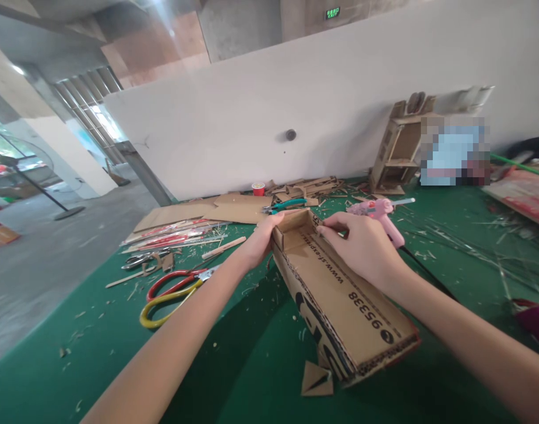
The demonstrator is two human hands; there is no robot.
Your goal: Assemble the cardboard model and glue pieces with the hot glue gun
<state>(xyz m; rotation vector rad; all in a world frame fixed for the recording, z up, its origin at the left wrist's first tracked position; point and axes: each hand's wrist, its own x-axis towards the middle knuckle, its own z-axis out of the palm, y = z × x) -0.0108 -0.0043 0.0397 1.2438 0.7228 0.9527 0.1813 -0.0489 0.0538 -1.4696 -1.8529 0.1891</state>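
A long cardboard box [340, 282] with black printing lies at a slant in front of me, its recessed far end facing up. My left hand [261, 240] is closed on its far left corner, thumb along the rim. With thumb and fingertips pinched, my right hand [362, 241] is at the far right edge of the box; any small piece between those fingers is hidden. Beyond that hand rests a pink glue gun [379, 215] with a clear stick in its back. Teal-handled pliers [289, 204] lie just past the box's far end.
Scissors with red and yellow handles [170, 300] lie left of the box, near smaller metal scissors [139, 259]. Cardboard sheets [234, 208] and scraps lie at the back, beside a red cup [258, 189]. A cardboard shelf structure [399, 144] stands at the back right. A scrap [316, 380] lies in front.
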